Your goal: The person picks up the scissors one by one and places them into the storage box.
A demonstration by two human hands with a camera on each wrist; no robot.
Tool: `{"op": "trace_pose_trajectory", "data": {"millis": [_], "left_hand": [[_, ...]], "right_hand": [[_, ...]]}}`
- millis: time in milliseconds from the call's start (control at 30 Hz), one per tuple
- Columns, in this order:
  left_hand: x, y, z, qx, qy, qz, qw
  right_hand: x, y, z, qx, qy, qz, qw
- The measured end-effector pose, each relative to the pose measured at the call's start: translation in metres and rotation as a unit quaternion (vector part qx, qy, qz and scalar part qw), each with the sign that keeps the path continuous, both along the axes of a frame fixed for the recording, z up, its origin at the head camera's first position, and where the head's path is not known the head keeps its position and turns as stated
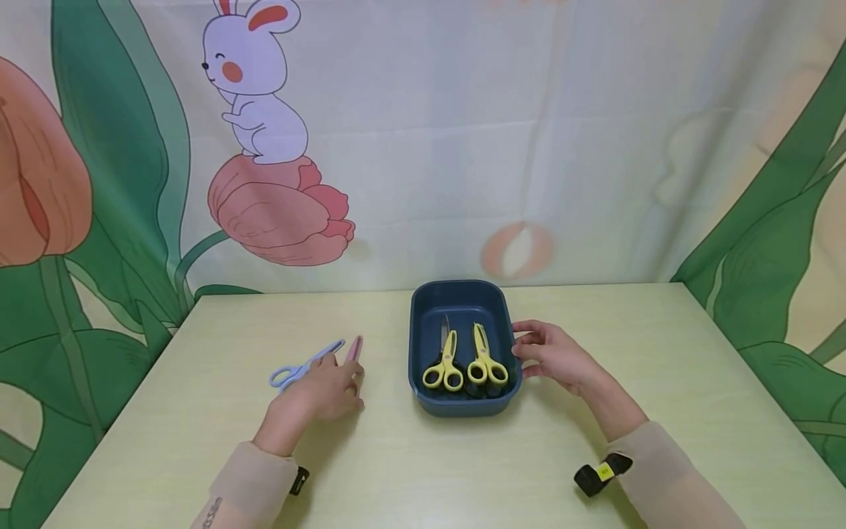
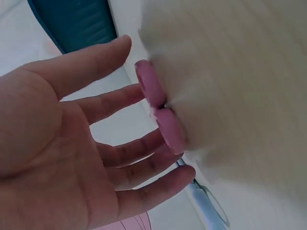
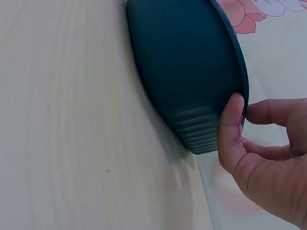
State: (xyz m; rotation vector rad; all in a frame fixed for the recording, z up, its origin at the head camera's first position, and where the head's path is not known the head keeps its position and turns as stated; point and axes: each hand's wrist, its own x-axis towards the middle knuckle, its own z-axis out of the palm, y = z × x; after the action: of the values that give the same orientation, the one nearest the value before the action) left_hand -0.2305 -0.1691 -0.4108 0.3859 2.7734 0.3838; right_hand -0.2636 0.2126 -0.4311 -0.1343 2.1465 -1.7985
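My left hand [image 1: 325,389] reaches down over a pair of pink scissors [image 2: 152,91], fingers spread and fingertips at the handle loops. The blades stick out beyond the hand in the head view. Just left of them lie light blue scissors [image 1: 291,373], partly covered by the hand. My right hand [image 1: 554,358] is at the right side of a dark blue bin [image 1: 464,406], thumb against its outer wall and index fingertip at the rim. Inside the bin lie two yellow-handled scissors [image 1: 487,367], with black-handled scissors [image 1: 444,334] partly hidden beneath.
The pale wood-look table [image 1: 423,470] carries the bin near its back edge. Behind it hangs a printed cloth [image 1: 423,147] with a rabbit and tulips. Black straps [image 1: 595,477] show at both sleeves.
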Motion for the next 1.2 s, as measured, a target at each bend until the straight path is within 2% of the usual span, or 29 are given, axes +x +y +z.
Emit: {"op": "trace_pose_trajectory", "data": {"millis": [200,400,567,900,1200], "left_hand": [[-0.0007,-0.001,-0.0045,0.014,0.027,-0.006,0.9995],[-0.0035,0.0025,-0.0067,-0.004,0.045,-0.011,0.9989],[-0.005,0.0043,-0.0072,-0.013,0.039,0.0,0.9992],[-0.0075,0.0069,-0.0075,0.018,0.021,0.035,0.999],[-0.0101,0.0077,-0.0103,0.028,0.064,0.042,0.9967]], "right_hand": [[-0.0005,-0.0001,-0.0021,-0.001,0.0,0.003,1.0],[-0.0004,-0.0002,-0.0022,-0.003,-0.001,0.003,1.0],[-0.0005,-0.0005,-0.0012,-0.005,0.0,0.006,1.0],[-0.0014,0.0011,-0.0014,-0.003,0.001,0.006,1.0],[-0.0004,0.0016,-0.0022,-0.01,0.001,0.008,1.0]]}}
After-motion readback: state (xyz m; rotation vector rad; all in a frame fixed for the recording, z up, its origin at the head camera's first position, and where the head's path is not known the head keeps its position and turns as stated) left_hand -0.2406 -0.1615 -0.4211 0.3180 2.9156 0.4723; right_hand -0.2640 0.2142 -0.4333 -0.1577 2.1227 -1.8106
